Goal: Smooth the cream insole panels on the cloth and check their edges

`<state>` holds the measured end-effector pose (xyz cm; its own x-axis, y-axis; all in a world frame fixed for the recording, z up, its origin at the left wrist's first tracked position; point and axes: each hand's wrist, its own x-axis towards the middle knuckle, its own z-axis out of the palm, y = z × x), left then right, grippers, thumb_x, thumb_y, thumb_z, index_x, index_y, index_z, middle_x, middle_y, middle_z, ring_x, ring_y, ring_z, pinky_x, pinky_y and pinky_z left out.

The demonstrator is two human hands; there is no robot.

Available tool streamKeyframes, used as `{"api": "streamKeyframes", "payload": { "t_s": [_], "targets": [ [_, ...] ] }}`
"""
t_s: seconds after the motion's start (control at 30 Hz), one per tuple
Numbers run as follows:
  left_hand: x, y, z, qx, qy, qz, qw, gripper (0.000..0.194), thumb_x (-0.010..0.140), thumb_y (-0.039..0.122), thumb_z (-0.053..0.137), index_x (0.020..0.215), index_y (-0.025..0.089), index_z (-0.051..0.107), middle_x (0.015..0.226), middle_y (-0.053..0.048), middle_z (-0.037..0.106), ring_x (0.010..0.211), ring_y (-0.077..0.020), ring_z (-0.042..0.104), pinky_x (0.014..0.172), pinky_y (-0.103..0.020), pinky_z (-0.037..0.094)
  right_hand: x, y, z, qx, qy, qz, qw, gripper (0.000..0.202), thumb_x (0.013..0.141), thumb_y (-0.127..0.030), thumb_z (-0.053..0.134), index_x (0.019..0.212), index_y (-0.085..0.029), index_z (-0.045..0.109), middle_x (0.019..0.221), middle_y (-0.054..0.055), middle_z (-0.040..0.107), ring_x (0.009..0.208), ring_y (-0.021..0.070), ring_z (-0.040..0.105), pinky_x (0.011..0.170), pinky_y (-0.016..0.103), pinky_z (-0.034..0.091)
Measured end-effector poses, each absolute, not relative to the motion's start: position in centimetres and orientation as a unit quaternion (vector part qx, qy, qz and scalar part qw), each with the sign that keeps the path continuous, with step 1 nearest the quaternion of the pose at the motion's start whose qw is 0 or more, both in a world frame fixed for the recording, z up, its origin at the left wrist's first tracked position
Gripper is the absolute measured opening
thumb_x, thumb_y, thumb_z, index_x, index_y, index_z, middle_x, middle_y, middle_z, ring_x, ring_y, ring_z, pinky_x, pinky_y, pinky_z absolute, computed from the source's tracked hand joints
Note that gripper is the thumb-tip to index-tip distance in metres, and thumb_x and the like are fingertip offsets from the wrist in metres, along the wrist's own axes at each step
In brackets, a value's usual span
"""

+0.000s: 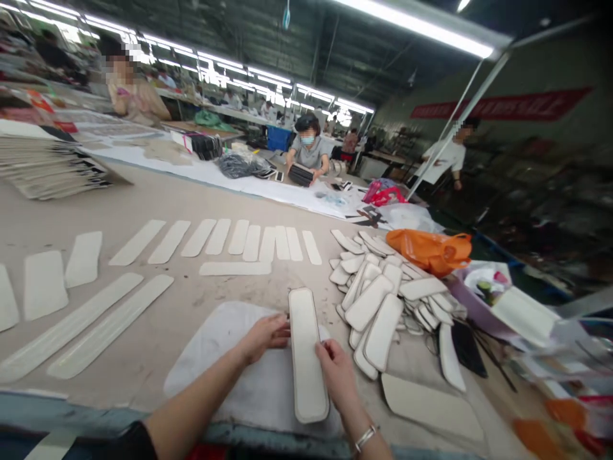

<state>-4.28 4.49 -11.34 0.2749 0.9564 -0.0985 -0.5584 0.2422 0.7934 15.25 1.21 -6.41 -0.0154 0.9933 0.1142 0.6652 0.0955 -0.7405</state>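
Note:
A long white panel [308,358] with rounded corners and a dark edge is in front of me, lengthwise away from my body. My right hand [338,370] pinches its right edge between thumb and fingers. At its left edge is my left hand [268,332], fingers stretched out; their tips meet the edge, and I cannot tell whether they reach under it. Beneath lies a white rounded sheet [205,358] on the table. Just right of my right hand, a heap of similar dark-edged white panels [371,303] is piled loosely.
Flat white pieces [220,236] lie in a row across the table [158,191], with long strips [110,326] at left. A stack of sheets [48,166] stands far left. An orange bag [426,249] and a purple basin [469,294] are at right. A co-worker [309,150] handles dark pieces opposite.

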Motion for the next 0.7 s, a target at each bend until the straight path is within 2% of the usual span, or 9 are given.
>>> {"api": "streamKeyframes", "payload": {
  "t_s": [0.1,0.2,0.27,0.37,0.47,0.57,0.7],
  "targets": [
    [-3.5,9.1,-9.4,0.339,0.237,0.593,0.691,0.045,0.068,0.049,0.068,0.09,0.01,0.062,0.086,-0.01,0.068,0.076,-0.0178,0.063,0.067,-0.027,0.048,13.8,4.2,-6.4,-0.606,-0.652,0.264,0.371,0.032,0.082,-0.048,0.046,0.066,-0.02,0.046,0.058,-0.004,0.05,0.056,0.014,0.048,0.052,0.024,0.037],
    [-2.7,12.6,-9.0,0.323,0.238,0.641,0.654,0.042,0.066,0.048,0.07,0.086,0.013,0.061,0.078,-0.005,0.066,0.07,-0.0157,0.061,0.063,-0.025,0.047,12.1,7.2,-6.1,-0.606,-0.666,0.223,0.375,0.031,0.081,-0.047,0.046,0.063,-0.021,0.046,0.056,-0.003,0.05,0.056,0.0155,0.049,0.052,0.026,0.039],
    [-2.7,14.1,-9.6,0.315,0.245,0.653,0.644,0.037,0.066,0.045,0.07,0.082,0.014,0.058,0.073,-0.001,0.063,0.065,-0.013,0.058,0.061,-0.024,0.046,11.1,9.0,-5.9,-0.597,-0.675,0.204,0.384,0.029,0.081,-0.047,0.046,0.067,-0.022,0.05,0.06,-0.001,0.056,0.059,0.017,0.053,0.056,0.028,0.043],
    [-3.2,15.6,-10.7,0.299,0.265,0.656,0.641,0.032,0.065,0.04,0.071,0.075,0.015,0.053,0.063,0.004,0.057,0.054,-0.0093,0.051,0.052,-0.021,0.042,9.7,11.6,-5.9,-0.565,-0.664,0.244,0.424,0.025,0.081,-0.046,0.048,0.083,-0.022,0.054,0.075,0.003,0.064,0.07,0.0185,0.06,0.065,0.03,0.049],
    [-3.6,16.8,-11.0,0.279,0.27,0.658,0.645,0.031,0.064,0.037,0.07,0.072,0.017,0.049,0.06,0.006,0.054,0.051,-0.0087,0.048,0.05,-0.021,0.04,8.8,14.2,-6.5,-0.556,-0.637,0.271,0.46,0.029,0.08,-0.046,0.05,0.095,-0.021,0.054,0.084,0.005,0.067,0.078,0.0192,0.063,0.07,0.03,0.05],
    [-3.8,17.8,-10.7,0.252,0.263,0.651,0.666,0.032,0.062,0.037,0.071,0.073,0.018,0.048,0.06,0.006,0.055,0.053,-0.0102,0.051,0.053,-0.022,0.043,8.4,16.4,-7.6,-0.585,-0.608,0.255,0.471,0.031,0.081,-0.048,0.05,0.092,-0.02,0.056,0.077,0.003,0.066,0.07,0.0182,0.06,0.065,0.029,0.049],
    [-3.7,18.6,-11.0,0.212,0.259,0.631,0.7,0.038,0.057,0.038,0.075,0.072,0.018,0.047,0.062,0.005,0.057,0.053,-0.0107,0.054,0.053,-0.023,0.045,8.4,17.6,-8.7,-0.581,-0.576,0.298,0.492,0.032,0.079,-0.05,0.052,0.087,-0.02,0.057,0.073,0.002,0.064,0.062,0.0161,0.056,0.058,0.026,0.047]
  ]
}}
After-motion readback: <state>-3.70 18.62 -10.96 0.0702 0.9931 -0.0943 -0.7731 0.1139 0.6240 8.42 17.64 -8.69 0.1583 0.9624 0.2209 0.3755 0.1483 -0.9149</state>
